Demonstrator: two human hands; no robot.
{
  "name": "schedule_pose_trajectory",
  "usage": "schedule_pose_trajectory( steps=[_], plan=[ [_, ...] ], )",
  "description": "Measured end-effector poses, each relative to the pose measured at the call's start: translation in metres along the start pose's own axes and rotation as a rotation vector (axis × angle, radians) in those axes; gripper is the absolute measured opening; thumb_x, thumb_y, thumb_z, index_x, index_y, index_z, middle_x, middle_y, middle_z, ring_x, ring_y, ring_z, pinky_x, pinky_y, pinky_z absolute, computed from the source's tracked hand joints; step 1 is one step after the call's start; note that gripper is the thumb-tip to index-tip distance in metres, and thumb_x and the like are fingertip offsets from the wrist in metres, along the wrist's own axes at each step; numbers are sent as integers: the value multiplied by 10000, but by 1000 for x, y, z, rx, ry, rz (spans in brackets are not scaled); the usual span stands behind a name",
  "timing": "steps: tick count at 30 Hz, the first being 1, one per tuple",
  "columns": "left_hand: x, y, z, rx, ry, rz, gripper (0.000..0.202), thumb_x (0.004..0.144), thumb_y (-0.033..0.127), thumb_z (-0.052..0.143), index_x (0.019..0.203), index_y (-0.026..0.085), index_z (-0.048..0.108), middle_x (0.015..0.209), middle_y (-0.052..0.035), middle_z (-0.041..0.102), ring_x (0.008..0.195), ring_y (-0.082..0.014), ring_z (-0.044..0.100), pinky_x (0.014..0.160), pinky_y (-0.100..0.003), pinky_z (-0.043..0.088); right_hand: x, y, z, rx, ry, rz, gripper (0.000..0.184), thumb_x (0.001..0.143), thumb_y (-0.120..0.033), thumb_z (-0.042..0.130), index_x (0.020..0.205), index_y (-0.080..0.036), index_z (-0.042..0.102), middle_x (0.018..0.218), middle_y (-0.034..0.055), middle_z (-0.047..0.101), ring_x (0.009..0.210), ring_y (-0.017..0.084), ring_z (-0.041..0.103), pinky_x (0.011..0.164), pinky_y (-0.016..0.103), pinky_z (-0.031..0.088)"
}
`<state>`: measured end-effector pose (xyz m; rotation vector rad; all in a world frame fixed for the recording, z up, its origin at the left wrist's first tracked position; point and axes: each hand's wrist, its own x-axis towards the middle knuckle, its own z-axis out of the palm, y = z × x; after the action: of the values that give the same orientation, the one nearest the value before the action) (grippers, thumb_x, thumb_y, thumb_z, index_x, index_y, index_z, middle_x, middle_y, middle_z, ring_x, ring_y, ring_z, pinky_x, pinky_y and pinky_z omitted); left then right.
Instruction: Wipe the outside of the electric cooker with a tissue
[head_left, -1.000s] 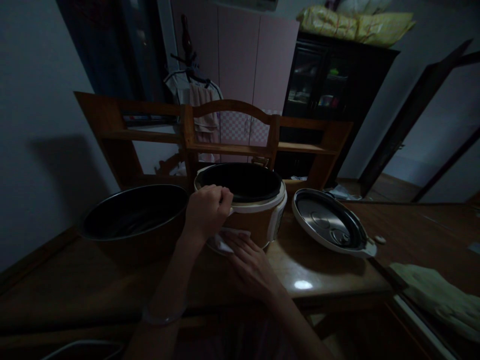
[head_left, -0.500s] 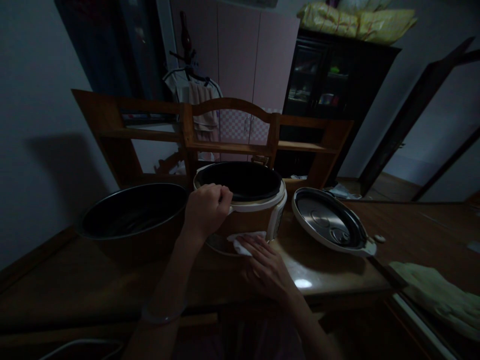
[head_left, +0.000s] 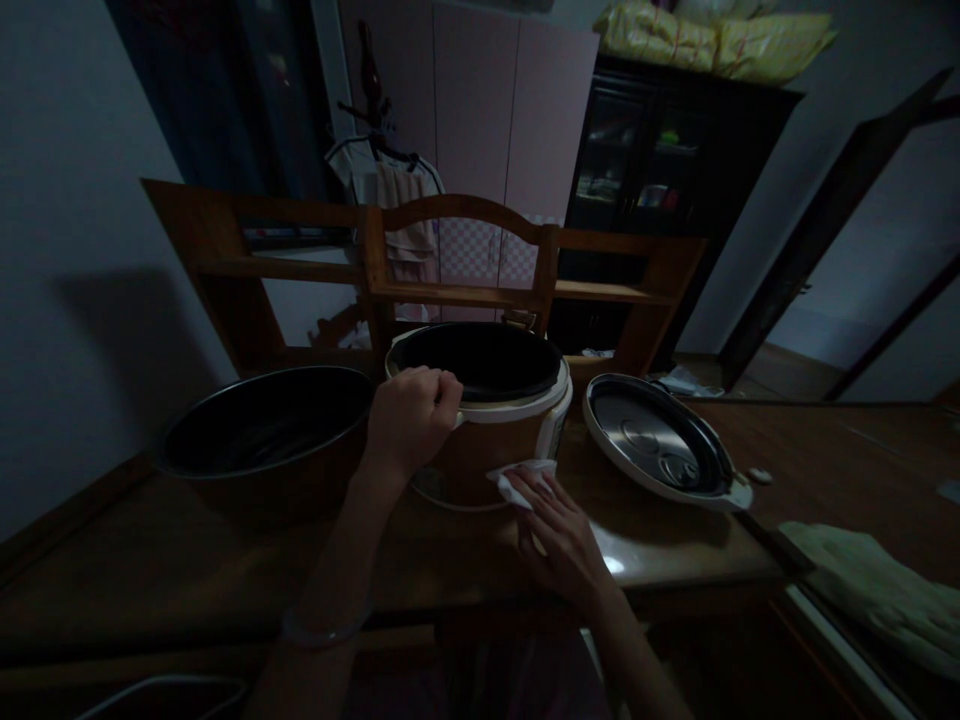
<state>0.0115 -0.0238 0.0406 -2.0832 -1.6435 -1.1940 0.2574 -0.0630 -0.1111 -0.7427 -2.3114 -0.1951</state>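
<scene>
A rice cooker body (head_left: 480, 440) with a white rim and a dark open interior stands on the wooden desk. My left hand (head_left: 415, 415) is closed around the front left part of its rim. Against the lower front right of the cooker, my right hand (head_left: 559, 535) presses a white cloth (head_left: 517, 485), fingers laid over it. Left of the cooker sits a dark inner pot (head_left: 270, 425). The detached lid (head_left: 652, 440) lies to the right with its metal inner side facing up.
The desk (head_left: 450, 560) has a wooden shelf rack (head_left: 461, 295) along its back. A small pale round piece (head_left: 759, 477) lies beyond the lid's right end. Pale green fabric (head_left: 870, 575) rests at the lower right. Clothes (head_left: 405, 200) hang on a stand behind the rack.
My right hand has slid the cloth to the right along the lower front of the cooker. The left hand keeps its place on the rim.
</scene>
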Motion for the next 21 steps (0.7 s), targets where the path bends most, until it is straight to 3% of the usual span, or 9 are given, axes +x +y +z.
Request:
schedule_pose_trajectory(
  steps=[6, 8, 13, 21],
  plan=[
    [0, 1, -1, -17, -6, -5, 427, 969, 301, 350, 794, 167, 716, 858, -94, 743, 854, -220, 694, 767, -340, 468, -13, 13, -4, -41, 330, 135, 693, 923, -55, 446, 1585, -218, 321, 1598, 89, 403, 1493, 313, 355, 1214, 612, 336],
    [0, 1, -1, -18, -5, -4, 428, 972, 300, 346, 790, 171, 711, 852, -93, 743, 856, -223, 695, 771, -346, 471, -10, 14, -7, -33, 381, 213, 676, 953, -76, 439, 1594, -243, 300, 1618, 76, 367, 1512, 326, 308, 1214, 631, 322],
    [0, 1, 0, -7, 5, 6, 432, 972, 297, 341, 785, 171, 710, 844, -97, 743, 853, -229, 692, 774, -351, 468, 10, 8, -11, 0, 318, 294, 691, 997, -160, 446, 1625, -253, 174, 1688, 66, 179, 1546, 354, 188, 1196, 657, 326],
    [0, 0, -1, -13, 1, -2, 426, 971, 306, 353, 806, 163, 718, 855, -96, 746, 862, -221, 694, 779, -340, 464, 27, -3, -3, 22, 158, 228, 769, 982, -189, 459, 1634, -169, 52, 1686, 114, 173, 1562, 339, 123, 1236, 641, 244]
  ],
)
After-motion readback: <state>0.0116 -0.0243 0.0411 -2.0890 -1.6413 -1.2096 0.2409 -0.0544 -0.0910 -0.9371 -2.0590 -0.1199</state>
